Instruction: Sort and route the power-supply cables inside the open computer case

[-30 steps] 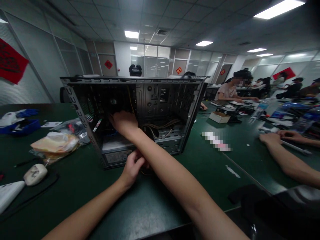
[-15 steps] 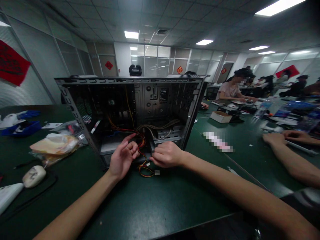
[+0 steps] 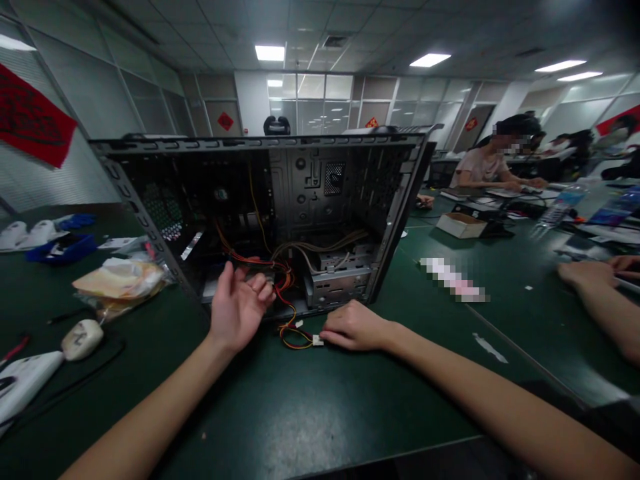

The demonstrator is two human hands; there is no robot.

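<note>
An open computer case (image 3: 320,143) stands on the green table, its open side facing me. My left hand (image 3: 240,303) is at the lower front opening, palm up with curled fingers beside the bundled cables (image 3: 285,270); the fingertips overlap the wires, and whether they grip any is unclear. My right hand (image 3: 357,325) rests low in front of the drive bay (image 3: 340,287), fingers bent together, their tips at a white connector (image 3: 317,340). That connector ends a loop of yellow, red and black wires lying on the table.
At left lie a plastic bag with yellowish contents (image 3: 120,283), a blue tray (image 3: 63,250) and a whitish adapter (image 3: 83,339). An open cardboard box (image 3: 461,225) and bottles are at right, where another person's arm (image 3: 600,293) rests. Another person sits further back.
My right hand has moved down and outward from the drive bay to the white connector. My left hand has turned more palm-up. The view has shifted slightly.
</note>
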